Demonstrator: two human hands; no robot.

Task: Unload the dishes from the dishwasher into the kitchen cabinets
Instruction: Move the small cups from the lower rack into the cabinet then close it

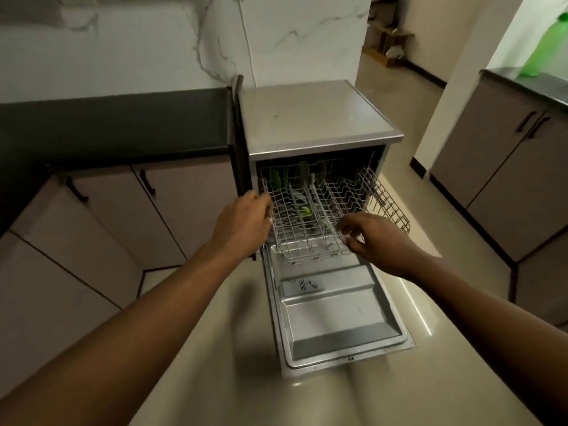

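The dishwasher door lies open and flat. The wire rack sticks out over it, with green things inside. The left hand has its fingers curled around the rack's left edge. The right hand hovers at the front, fingers loosely spread.

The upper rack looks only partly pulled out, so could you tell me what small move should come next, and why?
Probably draw the upper rack further out. The left hand grips its left edge and the right hand is at its front corner, while the green items sit deep at the back, hard to reach.
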